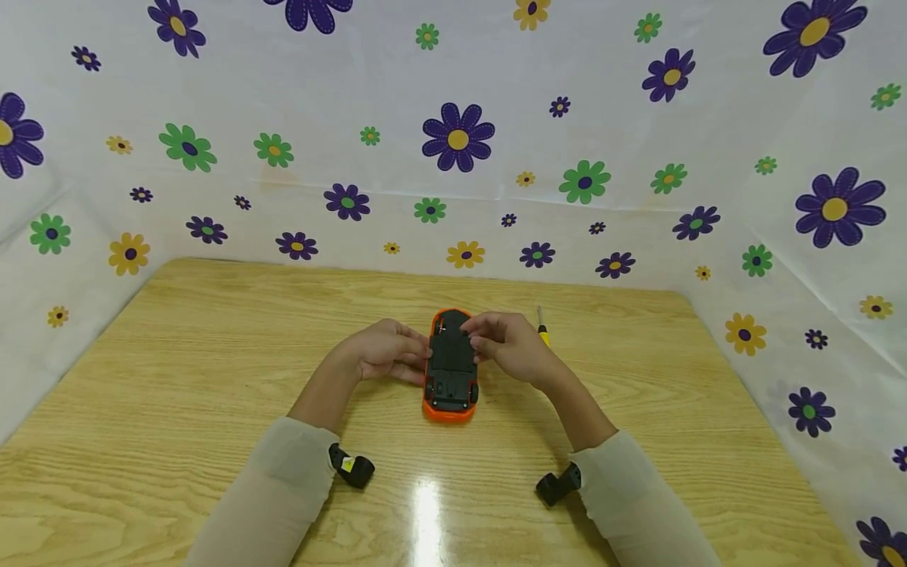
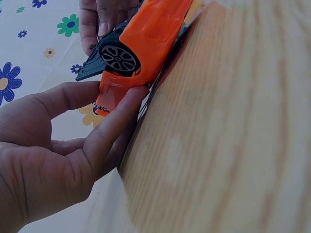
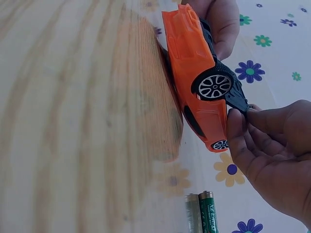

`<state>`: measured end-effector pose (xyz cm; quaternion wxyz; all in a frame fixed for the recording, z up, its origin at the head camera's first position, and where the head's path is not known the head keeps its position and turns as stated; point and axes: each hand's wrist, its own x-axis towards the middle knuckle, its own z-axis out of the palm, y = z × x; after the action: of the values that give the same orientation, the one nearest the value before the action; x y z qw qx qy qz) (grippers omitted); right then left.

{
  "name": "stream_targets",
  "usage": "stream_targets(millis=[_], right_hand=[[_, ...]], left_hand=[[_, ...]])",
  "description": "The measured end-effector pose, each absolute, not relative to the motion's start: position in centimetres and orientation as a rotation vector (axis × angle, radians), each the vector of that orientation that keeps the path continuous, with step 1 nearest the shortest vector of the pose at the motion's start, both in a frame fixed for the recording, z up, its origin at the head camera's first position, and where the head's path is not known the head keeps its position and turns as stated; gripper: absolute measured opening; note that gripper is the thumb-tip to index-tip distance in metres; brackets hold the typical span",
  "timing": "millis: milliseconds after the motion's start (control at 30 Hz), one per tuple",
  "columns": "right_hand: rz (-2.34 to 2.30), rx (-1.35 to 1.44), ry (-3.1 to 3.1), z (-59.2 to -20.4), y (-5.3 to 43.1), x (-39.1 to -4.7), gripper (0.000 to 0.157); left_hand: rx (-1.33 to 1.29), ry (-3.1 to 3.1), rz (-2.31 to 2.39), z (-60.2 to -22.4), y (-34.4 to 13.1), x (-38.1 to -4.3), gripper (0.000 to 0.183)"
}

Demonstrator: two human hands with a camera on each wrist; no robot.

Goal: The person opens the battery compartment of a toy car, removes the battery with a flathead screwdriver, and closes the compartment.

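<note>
An orange toy car [image 1: 449, 416] lies upside down on the table, its black base [image 1: 453, 352] facing up. My left hand [image 1: 386, 350] grips the car's side near the far end, thumb and fingers on the orange body in the left wrist view. Thumb and forefinger of my right hand [image 1: 513, 346] pinch the edge of the black base at that same end. There the base stands away from the body, a gap showing beside the wheel [image 3: 214, 86] in the right wrist view. Part of the car's far side is hidden by the fingers.
A screwdriver [image 1: 542, 334] with a yellow handle lies just beyond my right hand, partly covered by it. In the right wrist view a green battery [image 3: 209, 213] shows near the lower edge. A flowered white sheet [image 1: 397, 94] rises behind the wooden table [image 1: 212, 378].
</note>
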<state>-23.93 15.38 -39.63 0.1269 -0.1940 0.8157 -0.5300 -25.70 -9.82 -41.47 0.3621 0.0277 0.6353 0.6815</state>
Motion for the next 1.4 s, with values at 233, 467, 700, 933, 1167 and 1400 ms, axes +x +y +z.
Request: stream_targets(millis=[233,467,700,933,1167,1400], right_hand=[[-1.409,-0.59,2.492,-39.62,15.46,-23.84,0.026],[-1.298,-0.602,2.584,-39.48,15.45,-23.69,0.03],[-1.232,-0.615,2.616,-39.56,15.48,-23.64,0.035],[-1.163,-0.633,2.65,-39.68,15.51,-23.82,0.036],[-1.118,-0.641,2.678,-39.78,15.46,-23.93,0.036],[-1.126,-0.64,2.691,-39.85,15.34,-23.83,0.028]], left_hand=[[0.079,1.639,1.753,-41.47,-9.86,-25.63,0.044],[0.086,1.639,1.747,-41.43,-9.84,-25.59,0.045],[0.079,1.646,1.738,-41.47,-9.77,-25.63,0.045],[0.078,1.637,1.746,-41.53,-9.82,-25.66,0.046],[0.07,1.625,1.755,-41.48,-9.85,-25.67,0.048],[0.059,1.627,1.753,-41.43,-9.76,-25.65,0.048]])
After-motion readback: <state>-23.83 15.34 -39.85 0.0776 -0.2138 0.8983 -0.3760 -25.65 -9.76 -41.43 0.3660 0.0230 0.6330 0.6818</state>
